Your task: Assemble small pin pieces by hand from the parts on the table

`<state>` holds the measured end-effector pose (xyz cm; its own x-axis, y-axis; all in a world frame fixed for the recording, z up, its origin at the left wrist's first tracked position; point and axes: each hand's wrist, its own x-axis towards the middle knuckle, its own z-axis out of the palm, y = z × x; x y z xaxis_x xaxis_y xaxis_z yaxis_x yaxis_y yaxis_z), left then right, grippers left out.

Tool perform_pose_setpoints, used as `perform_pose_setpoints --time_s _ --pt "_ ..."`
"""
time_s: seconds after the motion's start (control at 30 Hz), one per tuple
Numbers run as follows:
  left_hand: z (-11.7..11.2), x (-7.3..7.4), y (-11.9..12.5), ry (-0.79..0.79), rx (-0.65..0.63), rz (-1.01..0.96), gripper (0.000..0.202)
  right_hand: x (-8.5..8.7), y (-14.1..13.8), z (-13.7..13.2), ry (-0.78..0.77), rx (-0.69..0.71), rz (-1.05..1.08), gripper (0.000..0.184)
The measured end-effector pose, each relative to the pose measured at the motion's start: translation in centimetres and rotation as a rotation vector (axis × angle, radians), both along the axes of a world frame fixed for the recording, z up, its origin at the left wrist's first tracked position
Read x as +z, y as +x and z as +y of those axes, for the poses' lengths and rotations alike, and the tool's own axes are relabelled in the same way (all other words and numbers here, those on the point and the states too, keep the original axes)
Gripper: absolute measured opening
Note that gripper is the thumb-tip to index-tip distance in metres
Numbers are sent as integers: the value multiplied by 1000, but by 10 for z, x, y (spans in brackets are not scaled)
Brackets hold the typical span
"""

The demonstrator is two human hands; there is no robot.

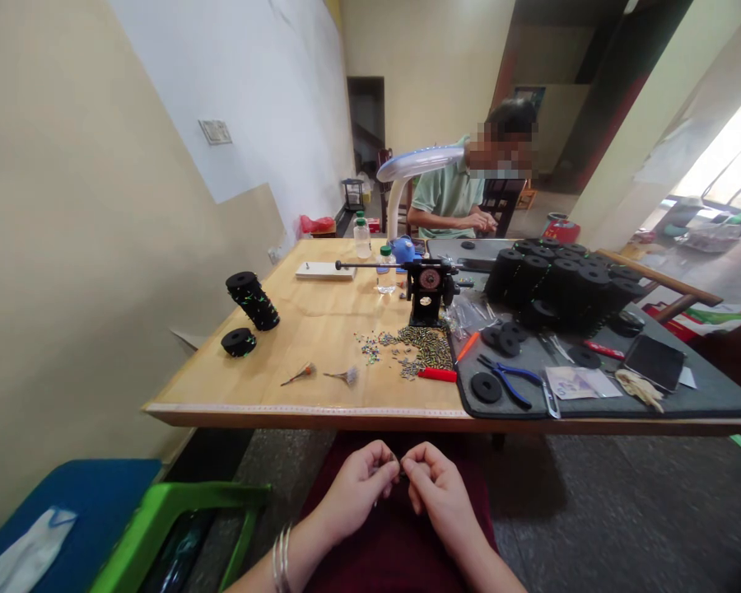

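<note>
My left hand (355,487) and my right hand (440,488) are held together over my lap, below the front edge of the wooden table (321,329). Both are closed in a pinch, fingertips almost touching, on a tiny dark item between them that is too small to name. Metal bangles (280,560) circle my left wrist. On the table ahead lie a heap of small beads (417,347), two small tassels (321,375) and a black hand-cranked winder (427,290).
A dark mat (704,395) on the right carries blue pliers (510,377), black discs (487,387) and stacked black spools (561,280). More spools (252,300) stand at left. Another person (463,193) sits at the far end behind a lamp (417,165). A green chair (179,511) stands at my left.
</note>
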<state>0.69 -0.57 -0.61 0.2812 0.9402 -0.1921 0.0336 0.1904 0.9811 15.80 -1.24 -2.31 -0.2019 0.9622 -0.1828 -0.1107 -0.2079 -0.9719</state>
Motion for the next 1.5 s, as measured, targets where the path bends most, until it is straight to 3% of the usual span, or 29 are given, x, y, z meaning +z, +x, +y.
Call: perform_pose_setpoints --time_s 0.37,0.57,0.87,1.03,1.3,1.5 --pt "-6 3 3 97 0 129 16 4 -3 2 -21 -22 -41 27" --pt "-5 4 6 76 -13 85 12 1 -2 6 -126 -107 92 28" --pt "-3 14 5 -5 -65 -46 22 5 0 3 -121 -105 138 38" --pt "-4 10 5 -21 -84 -37 39 3 -1 2 -98 -83 149 39" --pt "0 7 7 -30 -29 -44 7 -3 -2 1 -44 -73 123 39" --pt "0 4 6 74 27 79 3 -1 -3 0 -4 -62 75 36"
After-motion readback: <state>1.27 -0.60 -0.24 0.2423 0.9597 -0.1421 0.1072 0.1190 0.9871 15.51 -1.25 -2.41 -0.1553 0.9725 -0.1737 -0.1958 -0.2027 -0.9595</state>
